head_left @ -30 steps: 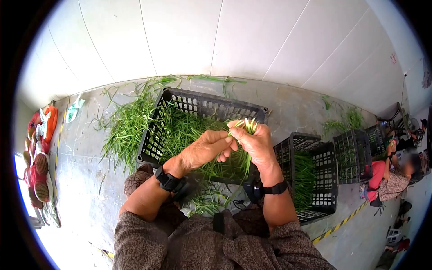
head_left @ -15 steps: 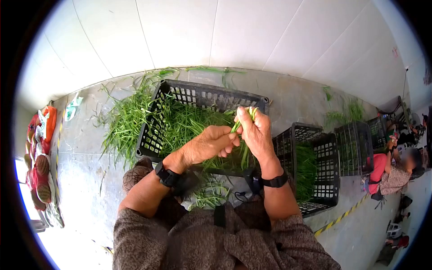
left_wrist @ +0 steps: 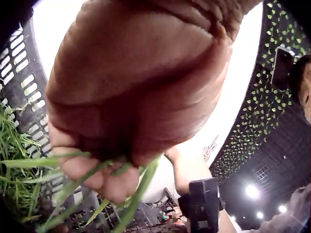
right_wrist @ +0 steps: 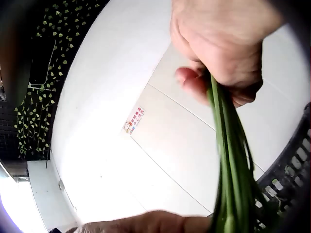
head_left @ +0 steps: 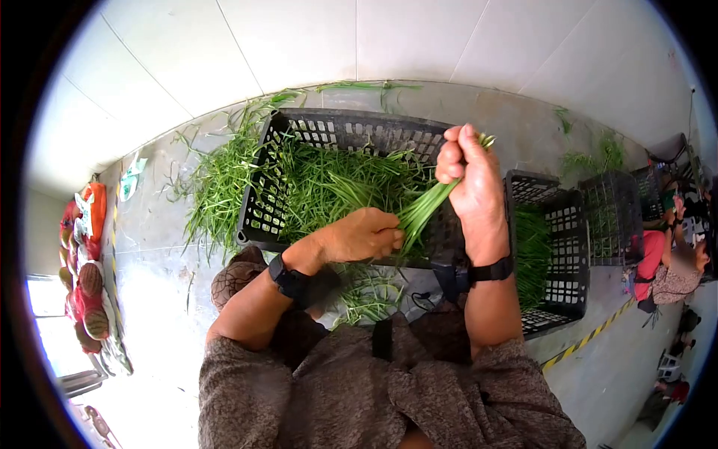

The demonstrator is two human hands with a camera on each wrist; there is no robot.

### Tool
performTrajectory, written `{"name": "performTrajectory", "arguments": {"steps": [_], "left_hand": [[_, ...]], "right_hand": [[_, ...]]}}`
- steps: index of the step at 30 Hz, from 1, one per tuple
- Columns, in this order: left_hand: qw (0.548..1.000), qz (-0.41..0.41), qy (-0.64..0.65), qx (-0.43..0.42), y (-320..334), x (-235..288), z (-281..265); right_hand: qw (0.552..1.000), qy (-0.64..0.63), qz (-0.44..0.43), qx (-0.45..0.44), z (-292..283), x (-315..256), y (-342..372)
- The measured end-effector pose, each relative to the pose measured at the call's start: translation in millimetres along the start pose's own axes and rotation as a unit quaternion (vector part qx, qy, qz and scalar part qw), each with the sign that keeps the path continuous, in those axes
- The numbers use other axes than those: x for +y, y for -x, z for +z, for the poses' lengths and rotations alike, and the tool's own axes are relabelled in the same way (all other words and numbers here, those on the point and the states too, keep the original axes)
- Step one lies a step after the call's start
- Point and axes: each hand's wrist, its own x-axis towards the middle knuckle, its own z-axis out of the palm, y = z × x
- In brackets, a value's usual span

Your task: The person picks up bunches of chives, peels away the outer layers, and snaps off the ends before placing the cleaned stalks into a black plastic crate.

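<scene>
In the head view, a black crate (head_left: 359,122), the left grip (head_left: 361,236) and the right grip (head_left: 479,176) are seen from above, faced forward and down, with a wall (head_left: 299,45) across the top. By the left wrist camera, tilted upward toward lights (left_wrist: 251,191), the left grip is shown very close. By the right wrist camera, the right grip is shown close against the wall. Green stalks (head_left: 426,209) are shared by all views.
</scene>
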Motion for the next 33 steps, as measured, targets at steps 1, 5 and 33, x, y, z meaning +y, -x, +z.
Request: {"name": "performTrajectory", "arguments": {"steps": [1,5,33], "left_hand": [[0.999,-0.009,-0.039,-0.015,0.1,-4.3,-6.1],[0.992,-0.008,-0.117,0.038,3.1,-20.5,-36.8],[0.843,-0.347,-0.099,0.399,-146.9,-197.1,-97.6]], "right_hand": [[1.0,-0.006,-0.012,0.02,-5.3,-2.0,-1.8],[0.997,-0.036,-0.034,0.056,-26.4,-16.8,-7.8],[0.988,0.043,-0.018,0.147,-12.1,-29.8,0.1]]}}
